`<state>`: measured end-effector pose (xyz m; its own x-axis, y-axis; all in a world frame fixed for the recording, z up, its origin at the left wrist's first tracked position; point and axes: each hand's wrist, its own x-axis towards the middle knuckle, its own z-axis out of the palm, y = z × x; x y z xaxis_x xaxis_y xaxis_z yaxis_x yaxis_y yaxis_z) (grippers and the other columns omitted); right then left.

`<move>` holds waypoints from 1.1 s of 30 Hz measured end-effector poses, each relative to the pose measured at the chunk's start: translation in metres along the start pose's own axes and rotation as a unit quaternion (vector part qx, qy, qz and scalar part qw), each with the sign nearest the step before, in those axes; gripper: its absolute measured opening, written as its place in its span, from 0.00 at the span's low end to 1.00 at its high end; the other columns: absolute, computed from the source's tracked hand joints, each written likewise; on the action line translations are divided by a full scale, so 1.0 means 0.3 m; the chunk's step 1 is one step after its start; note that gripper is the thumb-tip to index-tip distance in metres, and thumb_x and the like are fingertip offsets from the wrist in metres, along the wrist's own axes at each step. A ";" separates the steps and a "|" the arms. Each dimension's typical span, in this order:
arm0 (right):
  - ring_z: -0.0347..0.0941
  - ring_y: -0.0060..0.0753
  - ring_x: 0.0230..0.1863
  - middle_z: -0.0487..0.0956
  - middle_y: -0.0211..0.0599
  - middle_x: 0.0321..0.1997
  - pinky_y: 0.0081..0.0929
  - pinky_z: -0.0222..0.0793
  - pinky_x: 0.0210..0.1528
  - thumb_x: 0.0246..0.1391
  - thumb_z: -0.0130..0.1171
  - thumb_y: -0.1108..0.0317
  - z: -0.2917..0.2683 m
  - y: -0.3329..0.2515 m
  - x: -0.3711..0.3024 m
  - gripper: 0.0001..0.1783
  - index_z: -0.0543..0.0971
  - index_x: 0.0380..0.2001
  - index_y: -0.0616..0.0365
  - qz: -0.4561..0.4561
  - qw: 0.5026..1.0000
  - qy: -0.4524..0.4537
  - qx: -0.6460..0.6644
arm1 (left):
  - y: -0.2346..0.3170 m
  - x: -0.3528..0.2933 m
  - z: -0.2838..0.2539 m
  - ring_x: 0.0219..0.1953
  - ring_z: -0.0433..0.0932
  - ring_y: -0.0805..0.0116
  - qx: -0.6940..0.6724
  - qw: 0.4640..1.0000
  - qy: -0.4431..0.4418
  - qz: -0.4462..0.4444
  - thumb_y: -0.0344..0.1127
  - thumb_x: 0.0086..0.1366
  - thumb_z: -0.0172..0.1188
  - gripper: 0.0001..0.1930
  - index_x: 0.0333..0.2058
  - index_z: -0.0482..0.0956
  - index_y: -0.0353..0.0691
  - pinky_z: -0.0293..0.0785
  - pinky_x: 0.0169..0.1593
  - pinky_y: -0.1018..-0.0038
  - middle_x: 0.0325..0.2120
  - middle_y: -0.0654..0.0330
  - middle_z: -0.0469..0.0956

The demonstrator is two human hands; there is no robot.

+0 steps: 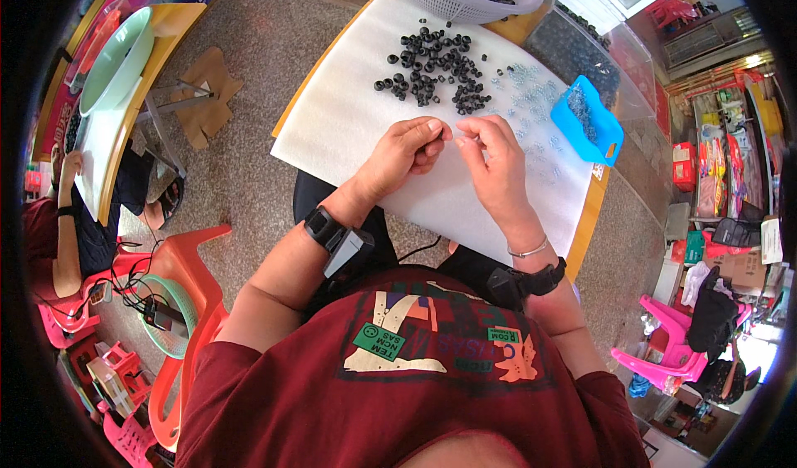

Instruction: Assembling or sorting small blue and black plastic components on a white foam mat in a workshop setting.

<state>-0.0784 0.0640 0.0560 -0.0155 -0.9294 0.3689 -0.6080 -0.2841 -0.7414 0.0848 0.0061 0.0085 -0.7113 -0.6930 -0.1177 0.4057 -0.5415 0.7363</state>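
Note:
Both my hands meet above the white foam sheet, in front of a heap of small black ring-shaped parts. The thumb and forefinger of my left hand are pinched together, with the other fingers curled under; whatever they hold is too small to name. Close to those fingertips, my right hand has its thumb and fingers bent inward as in a pinch, and anything in it is hidden. Small clear bluish pieces lie scattered beyond my right hand. A blue scoop-like tray holds more of them.
A pale basket of black parts stands at the table's far edge, beside a clear bin. At the left, another person's hand rests by a second table. A red-orange chair stands left of me, a pink one right.

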 end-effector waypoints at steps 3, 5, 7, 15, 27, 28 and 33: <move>0.71 0.46 0.41 0.73 0.41 0.36 0.38 0.68 0.44 0.47 0.58 0.76 -0.001 -0.011 0.020 0.11 0.76 0.37 0.61 -0.071 0.994 -0.017 -0.079 | 0.001 0.003 0.021 0.21 0.59 0.82 0.107 0.994 0.033 -0.007 0.44 0.72 0.48 0.15 0.36 0.74 0.37 0.57 0.23 0.84 0.21 0.71 0.64; 0.70 0.47 0.42 0.72 0.41 0.36 0.39 0.67 0.45 0.46 0.58 0.76 0.000 -0.015 0.021 0.12 0.76 0.37 0.60 -0.087 0.990 -0.042 -0.101 | -0.013 0.000 0.005 0.22 0.61 0.82 0.141 0.990 0.014 -0.001 0.45 0.71 0.49 0.16 0.36 0.74 0.37 0.58 0.24 0.83 0.22 0.71 0.65; 0.69 0.47 0.42 0.71 0.41 0.36 0.40 0.67 0.46 0.46 0.58 0.75 -0.012 -0.004 0.028 0.12 0.76 0.37 0.59 -0.101 0.988 -0.048 -0.111 | -0.009 0.005 0.006 0.23 0.62 0.82 0.152 0.988 -0.003 0.006 0.46 0.71 0.49 0.16 0.37 0.75 0.37 0.59 0.25 0.83 0.22 0.70 0.65; 0.75 0.22 0.27 0.80 0.34 0.26 0.22 0.70 0.34 0.52 0.60 0.71 -0.253 0.129 0.220 0.10 0.79 0.39 0.57 0.118 0.990 0.066 -0.046 | 0.024 0.007 0.030 0.24 0.64 0.80 0.045 0.999 0.027 0.004 0.46 0.71 0.49 0.19 0.49 0.73 0.36 0.63 0.28 0.83 0.25 0.69 0.68; 0.73 0.18 0.34 0.80 0.29 0.33 0.22 0.70 0.39 0.53 0.58 0.72 -0.257 0.260 0.365 0.11 0.80 0.40 0.60 0.095 0.995 0.035 0.021 | 0.015 0.007 0.011 0.27 0.67 0.80 -0.002 1.000 0.006 -0.016 0.35 0.71 0.49 0.12 0.48 0.73 0.35 0.67 0.30 0.81 0.27 0.68 0.70; 0.74 0.19 0.35 0.80 0.32 0.33 0.21 0.70 0.39 0.52 0.58 0.72 -0.192 0.250 0.332 0.09 0.81 0.37 0.59 0.045 0.999 -0.020 0.023 | 0.012 0.010 0.008 0.27 0.67 0.80 -0.006 1.000 0.004 -0.017 0.35 0.71 0.49 0.12 0.48 0.73 0.34 0.67 0.30 0.81 0.27 0.68 0.70; 0.76 0.41 0.33 0.78 0.41 0.29 0.32 0.72 0.38 0.49 0.59 0.70 0.043 0.174 0.299 0.06 0.82 0.31 0.57 -0.044 0.994 -0.086 -0.050 | 0.008 0.012 0.000 0.27 0.68 0.79 -0.019 1.000 -0.009 -0.005 0.34 0.71 0.49 0.12 0.48 0.72 0.34 0.68 0.31 0.80 0.28 0.67 0.71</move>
<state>-0.1014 -0.0374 0.0431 0.1710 -0.9310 0.3225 -0.6773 -0.3487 -0.6478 0.0832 0.0025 0.0098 -0.7247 -0.6797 -0.1127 0.4199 -0.5654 0.7100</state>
